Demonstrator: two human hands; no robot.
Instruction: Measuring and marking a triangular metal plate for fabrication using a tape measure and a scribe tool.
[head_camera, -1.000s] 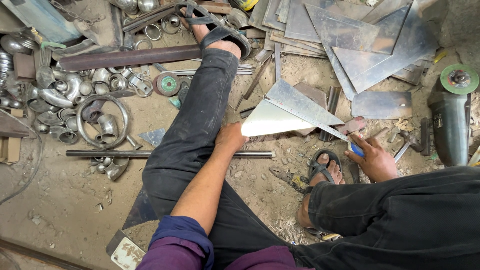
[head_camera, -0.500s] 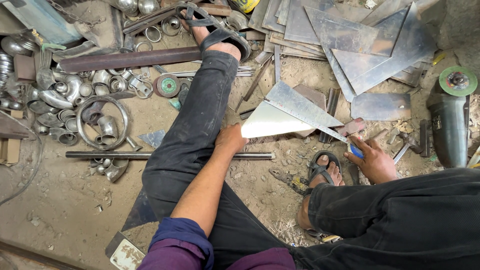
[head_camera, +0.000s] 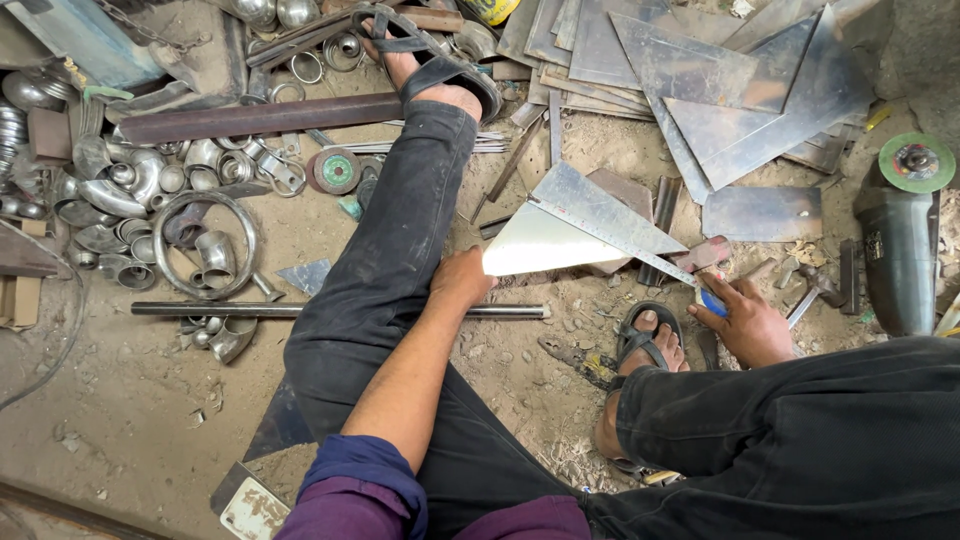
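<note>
**Two hands steadying a triangular steel offcut on a workshop floor**

The fingers of the left hand are curled closed over the near corner of a triangular sheet-metal piece, pinning it against the outstretched left leg. The right hand lies at the sheet's far, pointed tip; its fingers are closed around a small blue-tipped object, seemingly a marker, though too little of it shows to be sure. A thin straight strip, probably a steel rule, lies diagonally on the sheet from upper left to the right tip.

The sheet rests on dusty ground between the left leg and the sandalled right foot, with one face catching bright light. By appearance it is thin, stiff and fairly light, with a smooth face likely to slide under the rule. Its cut edges and acute corners are probably sharp, so a flat-palmed hold near the broad end, away from the points, seems safest.

Beyond the hands, a long round bar lies across the floor beneath the leg. Pipe elbows and rings are heaped at left, a grinding disc sits nearby, more steel plates are stacked at top, and an angle grinder stands at right.
</note>
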